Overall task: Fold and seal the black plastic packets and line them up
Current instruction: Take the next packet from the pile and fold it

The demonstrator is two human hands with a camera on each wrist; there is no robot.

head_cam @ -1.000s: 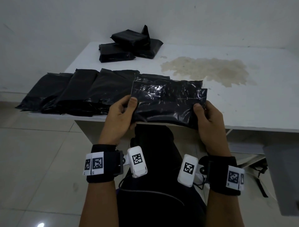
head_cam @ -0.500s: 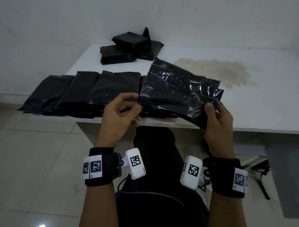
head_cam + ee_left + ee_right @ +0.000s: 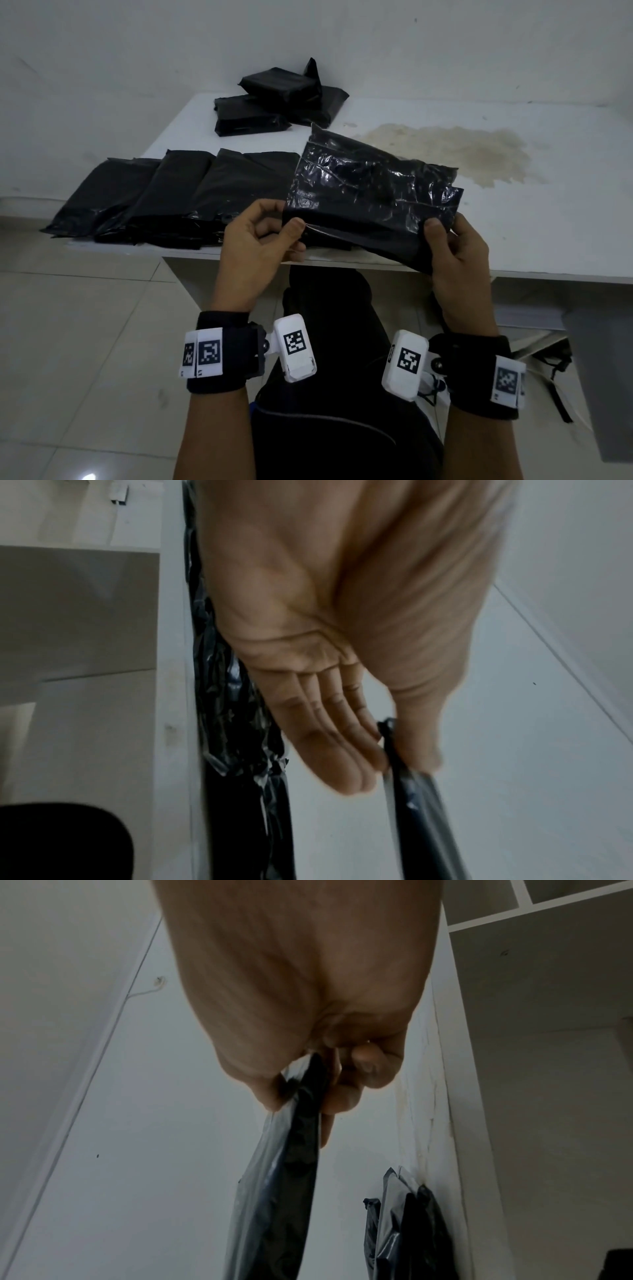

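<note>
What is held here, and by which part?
One black packet, held above the table edge: left hand pinches its near left corner, right hand grips its near right corner.

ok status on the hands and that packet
Left hand and right hand pinch the packet at its near corners, above the table edge. Row of packets alongside. Nothing in the way.

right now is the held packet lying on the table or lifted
Lifted. Both hands hold the packet by its near corners, left hand and right hand, tilted above the table edge.
</note>
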